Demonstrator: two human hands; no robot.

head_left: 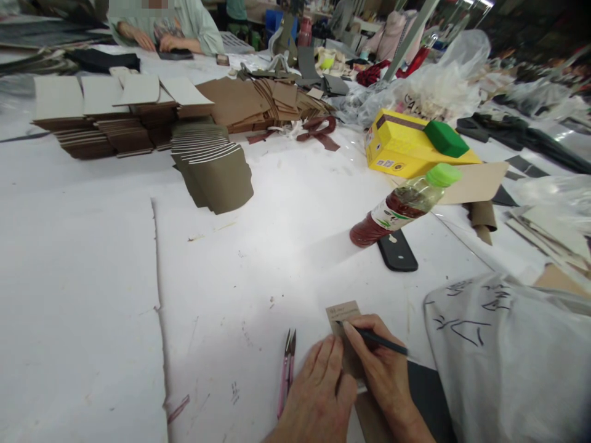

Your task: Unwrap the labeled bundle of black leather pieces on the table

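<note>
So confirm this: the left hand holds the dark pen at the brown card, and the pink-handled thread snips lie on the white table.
Wrong hand: the head view shows the right hand holding the dark pen at the brown card. The pink-handled thread snips do lie on the white table.

The one view looks from the person's head, forward and down across a wide stretch of worktop (286, 264). It takes in the left hand (321, 394) and right hand (385, 372) closely at the near side, and reaches to a co-worker (203, 31) at far left.
</note>
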